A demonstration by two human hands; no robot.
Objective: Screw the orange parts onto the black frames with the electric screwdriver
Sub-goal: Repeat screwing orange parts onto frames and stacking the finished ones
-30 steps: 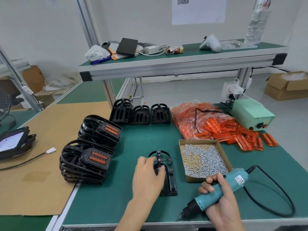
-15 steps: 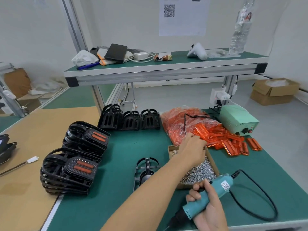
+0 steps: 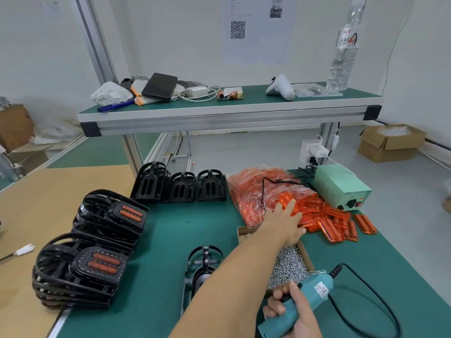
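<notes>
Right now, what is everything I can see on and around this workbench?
orange parts: many, orange, loose pile and clear bag, bench back right
black frame: one, black, bench centre, partly behind the forearm
empty frames: three groups, black, standing at bench back
finished stacks: two, black with orange inserts, bench left edge
screw box: one, brown cardboard, silver screws, beside the frame
power unit: one, pale green, back right
shelf: one, green top, holds bottle, charger, oddments
cardboard boxes: brown, floor right
electric screwdriver: one, teal, black cable
left hand: fingers straight, reaching onto orange parts
right hand: grips the screwdriver
</notes>
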